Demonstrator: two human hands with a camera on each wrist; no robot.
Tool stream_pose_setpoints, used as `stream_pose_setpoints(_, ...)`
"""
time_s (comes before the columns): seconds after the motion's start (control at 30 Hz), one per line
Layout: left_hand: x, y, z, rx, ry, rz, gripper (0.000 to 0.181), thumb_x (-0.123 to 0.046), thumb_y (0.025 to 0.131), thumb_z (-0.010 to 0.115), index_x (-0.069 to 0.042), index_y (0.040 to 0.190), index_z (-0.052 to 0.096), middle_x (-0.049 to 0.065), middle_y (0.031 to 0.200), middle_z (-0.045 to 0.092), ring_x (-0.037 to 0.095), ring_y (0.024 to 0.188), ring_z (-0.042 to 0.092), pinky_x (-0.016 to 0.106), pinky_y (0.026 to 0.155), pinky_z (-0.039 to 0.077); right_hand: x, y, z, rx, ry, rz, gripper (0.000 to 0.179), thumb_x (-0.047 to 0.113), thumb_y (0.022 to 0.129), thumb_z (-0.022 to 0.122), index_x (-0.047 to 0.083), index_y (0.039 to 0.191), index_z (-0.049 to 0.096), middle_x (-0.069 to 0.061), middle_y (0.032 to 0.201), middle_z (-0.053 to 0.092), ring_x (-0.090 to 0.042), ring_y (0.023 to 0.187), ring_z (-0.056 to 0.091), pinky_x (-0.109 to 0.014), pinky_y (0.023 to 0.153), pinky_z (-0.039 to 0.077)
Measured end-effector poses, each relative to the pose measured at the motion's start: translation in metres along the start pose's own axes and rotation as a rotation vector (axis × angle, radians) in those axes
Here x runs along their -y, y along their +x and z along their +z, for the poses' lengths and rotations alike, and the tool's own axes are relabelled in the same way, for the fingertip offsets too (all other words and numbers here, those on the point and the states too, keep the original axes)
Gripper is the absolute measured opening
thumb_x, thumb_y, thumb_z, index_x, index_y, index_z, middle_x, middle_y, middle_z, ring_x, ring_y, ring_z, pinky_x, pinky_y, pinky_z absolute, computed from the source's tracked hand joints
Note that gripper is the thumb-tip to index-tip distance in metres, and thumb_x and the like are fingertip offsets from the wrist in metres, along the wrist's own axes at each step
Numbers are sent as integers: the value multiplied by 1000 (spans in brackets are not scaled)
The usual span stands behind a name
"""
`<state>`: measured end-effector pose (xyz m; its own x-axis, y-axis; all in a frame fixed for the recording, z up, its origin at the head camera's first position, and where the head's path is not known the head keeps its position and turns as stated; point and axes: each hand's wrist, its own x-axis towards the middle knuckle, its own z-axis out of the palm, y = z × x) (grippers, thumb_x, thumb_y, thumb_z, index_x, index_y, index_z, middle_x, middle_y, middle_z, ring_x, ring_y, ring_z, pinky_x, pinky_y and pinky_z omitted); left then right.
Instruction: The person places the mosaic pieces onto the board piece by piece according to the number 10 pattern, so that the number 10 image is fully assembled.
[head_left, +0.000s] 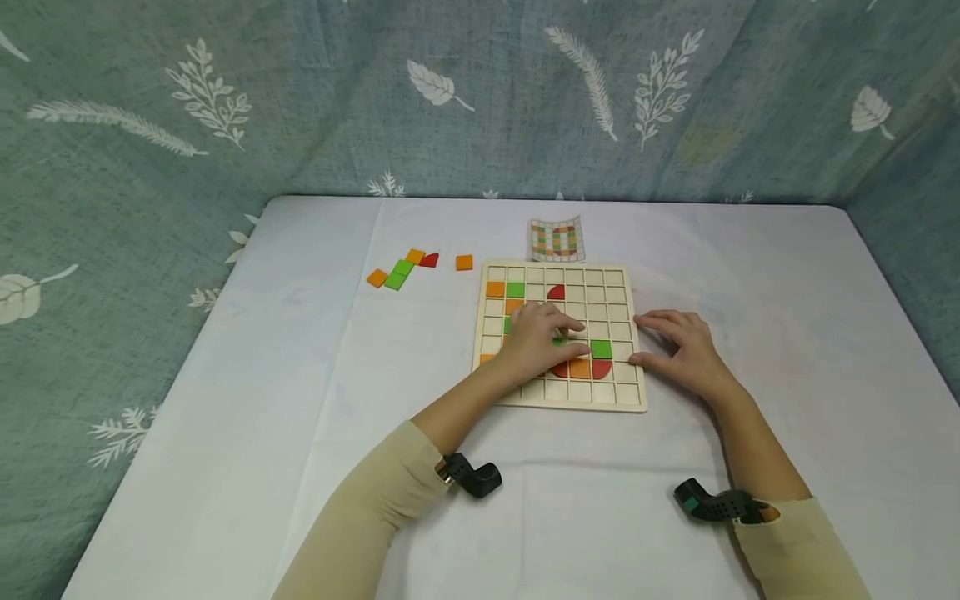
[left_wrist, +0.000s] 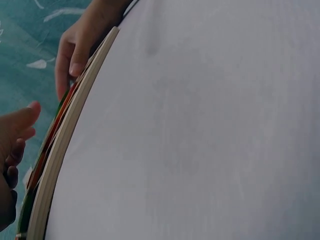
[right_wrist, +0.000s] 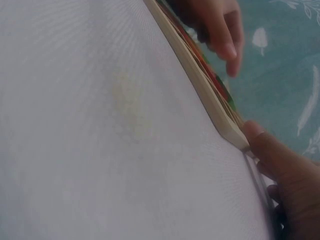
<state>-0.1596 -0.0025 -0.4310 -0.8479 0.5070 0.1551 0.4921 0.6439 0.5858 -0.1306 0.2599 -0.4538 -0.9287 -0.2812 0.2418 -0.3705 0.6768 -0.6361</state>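
Note:
A pale wooden grid board lies on the table. In its cells sit orange squares, such as one orange tile, green squares, including a green tile, and red rounded pieces like the red tile. My left hand hovers over the board's middle, thumb and forefinger apart, nothing visible between them; it hides several cells. At the board's right edge, the thumb and fingertips of my right hand rest against the rim. The right wrist view shows that right thumb by the board's corner.
Behind the board stands a small pattern card. Loose pieces lie to the left: a lone orange square, and a cluster with green squares, orange squares and a red rounded piece. A leaf-patterned curtain hangs behind the white-covered table.

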Motion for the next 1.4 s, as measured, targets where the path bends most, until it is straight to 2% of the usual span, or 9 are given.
stream_pose_setpoints(0.27,21,-11,-21,-118,-65,-32,35,-36,77,77,-16,106,72,-2,85,58,18,90,45,39,80,29,0,3,-2,-9,5,-15,58,17,70,83,2,122,61,-20,121,55,-38,114,40,-56,96,21)
stream_pose_setpoints(0.57,52,-24,-45,-182,-56,-150,39,-34,77,78,-14,109,72,-2,87,57,20,90,43,38,78,26,1,3,-2,-11,4,-8,59,14,68,84,2,121,61,-20,121,55,-38,114,39,-56,96,22)
stream_pose_setpoints(0.7,66,-30,-56,-215,-52,-173,40,-34,76,78,-12,109,71,0,88,57,21,88,41,38,77,24,1,2,-2,-14,1,-3,59,14,68,84,1,121,61,-21,121,55,-39,114,39,-56,96,21)
stream_pose_setpoints(0.8,75,-35,-65,-243,-52,-193,41,-33,76,79,-12,111,71,3,91,59,22,89,42,39,78,24,1,1,-1,-14,1,2,59,15,68,84,1,121,61,-21,121,55,-38,114,39,-56,96,22)
stream_pose_setpoints(1.03,96,-52,-85,-304,-61,-284,41,-28,77,78,-11,113,69,6,92,60,24,92,44,41,81,23,1,0,0,2,-3,22,60,16,69,83,2,123,60,-20,123,54,-38,115,38,-56,96,21)
stream_pose_setpoints(1.23,112,-62,-100,-338,-74,-326,41,-27,78,77,-10,115,68,9,94,61,27,100,43,45,88,22,2,-1,-1,-6,3,20,59,16,69,83,2,122,61,-21,122,54,-39,115,38,-56,96,21)
stream_pose_setpoints(1.4,128,-72,-112,-373,-85,-356,43,-26,79,76,-9,118,67,12,99,62,30,101,42,47,92,20,2,0,-1,-3,3,17,59,16,69,83,2,122,61,-21,123,54,-39,115,38,-57,96,22)
